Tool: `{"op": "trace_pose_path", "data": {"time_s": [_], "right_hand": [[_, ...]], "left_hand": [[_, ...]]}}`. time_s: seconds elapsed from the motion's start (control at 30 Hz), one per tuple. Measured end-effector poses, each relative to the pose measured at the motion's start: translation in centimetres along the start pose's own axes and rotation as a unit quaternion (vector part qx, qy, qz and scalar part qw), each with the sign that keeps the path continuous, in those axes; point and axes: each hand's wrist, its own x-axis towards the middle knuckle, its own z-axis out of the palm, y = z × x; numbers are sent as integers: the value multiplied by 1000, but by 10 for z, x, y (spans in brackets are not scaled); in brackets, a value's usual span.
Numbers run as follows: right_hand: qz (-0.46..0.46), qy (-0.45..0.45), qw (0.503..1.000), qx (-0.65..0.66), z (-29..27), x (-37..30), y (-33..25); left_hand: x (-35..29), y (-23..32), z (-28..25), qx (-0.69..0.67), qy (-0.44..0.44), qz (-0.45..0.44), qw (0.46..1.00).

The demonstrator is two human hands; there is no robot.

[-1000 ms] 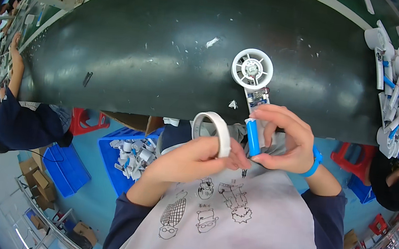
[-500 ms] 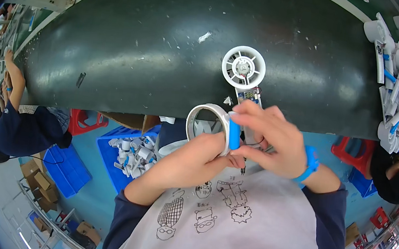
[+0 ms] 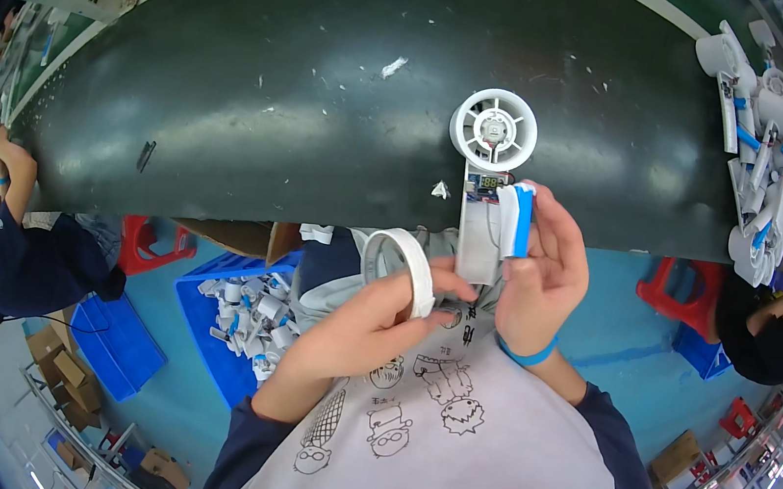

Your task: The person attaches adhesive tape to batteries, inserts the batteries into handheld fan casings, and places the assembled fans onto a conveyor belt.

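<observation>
My right hand (image 3: 544,289) pinches a blue cylindrical battery (image 3: 523,224) upright, with a white strip (image 3: 508,218) along its left side. The battery is beside the white handle of a small fan (image 3: 479,241), which juts past the table's near edge. A circuit board with a small display (image 3: 488,184) shows at the handle's top, below the round fan head (image 3: 469,136). A wire runs down the handle. On my left hand (image 3: 370,331) hangs a roll of white tape (image 3: 419,273), its ring around the fingers. The left fingertips are close to the handle's lower end.
A dark table (image 3: 290,112) spans the front. White fan parts and blue batteries are heaped at its right (image 3: 770,146). A blue bin (image 3: 204,314) of white parts stands below left. Co-workers sit at both sides, near red stools (image 3: 686,295). White scraps lie on the table.
My right hand has moved the battery away from the tape roll, over beside the fan handle. My left hand has lowered slightly with the roll. A white strip now shows along the battery.
</observation>
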Motion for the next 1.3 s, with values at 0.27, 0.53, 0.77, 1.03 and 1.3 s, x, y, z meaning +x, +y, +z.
{"op": "trace_pose_path", "data": {"time_s": [0.27,0.53,0.77,1.03,1.3], "right_hand": [[-51,-225,931,-284,-33,25,-51],[-171,-323,810,-459,-30,34,-53],[-180,-334,782,-495,-26,35,-54],[304,-170,937,-7,-15,32,-20],[267,-174,948,-30,-5,81,-9]], "left_hand": [[6,-15,-1,-108,-48,7,993],[3,-16,0,-65,-46,2,997],[5,-17,3,-56,-14,14,998],[5,-13,0,-64,-36,-23,997],[1,-19,-8,-115,-26,57,991]]}}
